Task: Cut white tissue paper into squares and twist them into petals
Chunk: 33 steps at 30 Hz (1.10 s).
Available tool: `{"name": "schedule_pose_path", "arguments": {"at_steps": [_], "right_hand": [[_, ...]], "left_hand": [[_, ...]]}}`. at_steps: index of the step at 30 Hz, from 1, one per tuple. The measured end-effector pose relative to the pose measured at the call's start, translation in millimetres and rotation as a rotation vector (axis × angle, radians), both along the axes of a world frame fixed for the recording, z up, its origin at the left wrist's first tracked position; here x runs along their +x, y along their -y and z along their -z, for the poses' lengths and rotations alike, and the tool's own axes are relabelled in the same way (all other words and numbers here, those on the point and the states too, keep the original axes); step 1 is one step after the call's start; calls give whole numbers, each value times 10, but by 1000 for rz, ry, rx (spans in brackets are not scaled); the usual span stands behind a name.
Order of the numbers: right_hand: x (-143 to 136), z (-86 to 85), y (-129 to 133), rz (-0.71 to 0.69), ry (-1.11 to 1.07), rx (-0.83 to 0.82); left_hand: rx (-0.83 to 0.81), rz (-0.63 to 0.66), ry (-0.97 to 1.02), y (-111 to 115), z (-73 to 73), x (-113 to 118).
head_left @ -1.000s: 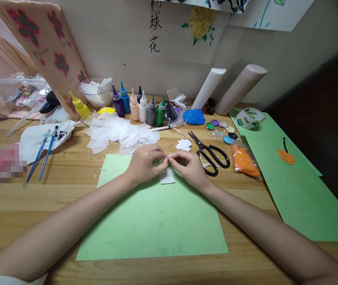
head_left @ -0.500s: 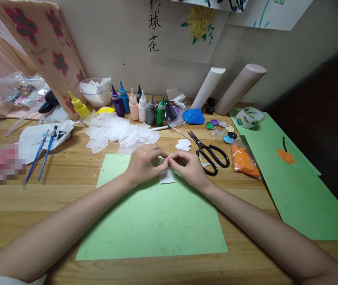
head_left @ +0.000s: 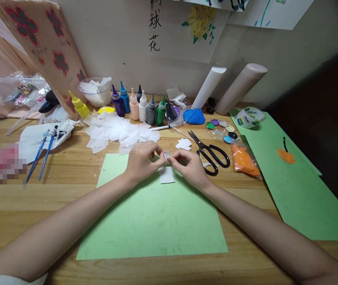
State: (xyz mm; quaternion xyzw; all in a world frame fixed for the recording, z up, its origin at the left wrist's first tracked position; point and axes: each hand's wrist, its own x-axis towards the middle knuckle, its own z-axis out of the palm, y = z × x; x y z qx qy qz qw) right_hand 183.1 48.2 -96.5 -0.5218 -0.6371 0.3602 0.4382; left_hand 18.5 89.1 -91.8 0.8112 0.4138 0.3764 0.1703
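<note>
Between my two hands is a small piece of thin white paper (head_left: 167, 155), folded or crumpled at its edges. My left hand (head_left: 143, 161) pinches its left side between thumb and fingers. On the right side, my right hand (head_left: 189, 166) pinches it the same way. Just below the fingertips, a white paper square (head_left: 167, 175) lies flat on a green sheet of paper (head_left: 154, 225). A few white paper pieces (head_left: 183, 144) rest on the table beyond my right hand. Black-handled scissors (head_left: 209, 152) lie beside that hand.
Beyond my left hand spreads a pile of white paper squares (head_left: 121, 132). Several paint bottles (head_left: 142, 107) stand behind it. An orange clay bag (head_left: 244, 160) and another green sheet (head_left: 299, 190) lie at the right. Two paintbrushes (head_left: 46, 154) rest at the left.
The paper between my fingers has opened from a narrow strip into a wider, crumpled shape. My hands have drawn slightly apart and otherwise stay in place.
</note>
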Motion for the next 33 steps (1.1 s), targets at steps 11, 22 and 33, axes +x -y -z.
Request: {"name": "schedule_pose_path", "arguments": {"at_steps": [11, 22, 33], "right_hand": [[17, 27, -25, 118, -68, -27], [-10, -7, 16, 51, 81, 75], [26, -20, -22, -99, -81, 40]], "left_hand": [[-261, -329, 335, -103, -15, -48], [-173, -25, 293, -37, -53, -23], [-43, 282, 161, 1, -10, -9]]}}
